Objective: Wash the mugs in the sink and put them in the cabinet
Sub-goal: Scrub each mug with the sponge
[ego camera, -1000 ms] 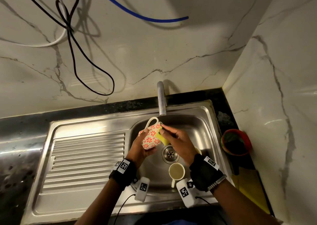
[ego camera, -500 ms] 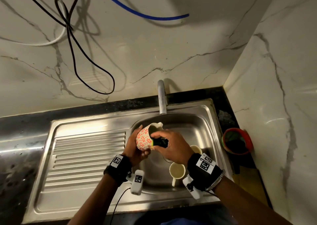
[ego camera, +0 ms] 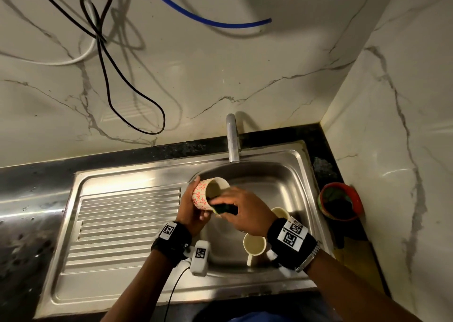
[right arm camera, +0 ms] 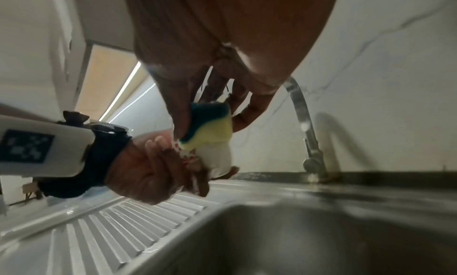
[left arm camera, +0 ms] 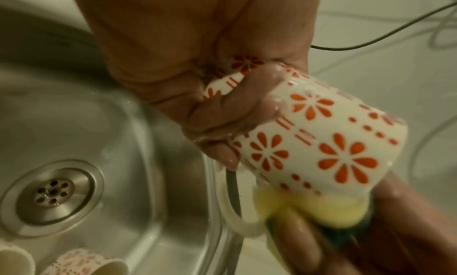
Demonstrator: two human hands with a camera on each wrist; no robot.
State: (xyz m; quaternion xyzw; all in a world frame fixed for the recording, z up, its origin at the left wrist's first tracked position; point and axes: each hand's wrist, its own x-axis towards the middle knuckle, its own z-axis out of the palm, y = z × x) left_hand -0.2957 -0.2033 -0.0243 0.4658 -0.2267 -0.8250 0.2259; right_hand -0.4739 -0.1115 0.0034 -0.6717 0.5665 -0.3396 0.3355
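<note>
My left hand (ego camera: 192, 207) grips a white mug with orange flowers (ego camera: 204, 194) (left arm camera: 319, 140) above the left side of the sink basin (ego camera: 274, 189), tilted with its mouth toward the tap. My right hand (ego camera: 241, 211) holds a yellow and dark green sponge (ego camera: 224, 209) (right arm camera: 210, 128) (left arm camera: 314, 209) against the mug's rim, on the side near its handle (left arm camera: 237, 218). Two more mugs lie in the basin: a cream one (ego camera: 254, 245) near the front and another (ego camera: 279, 212) partly hidden behind my right wrist.
A steel tap (ego camera: 232, 140) stands at the back of the basin; no water shows at its spout. The ribbed drainboard (ego camera: 127, 226) lies to the left. A red bowl (ego camera: 340, 201) sits on the dark counter at the right. Cables hang on the marble wall.
The mug has turned in my left hand, so its mouth now faces up and toward the tap. My right hand has moved the sponge from the mug's outer side to its rim.
</note>
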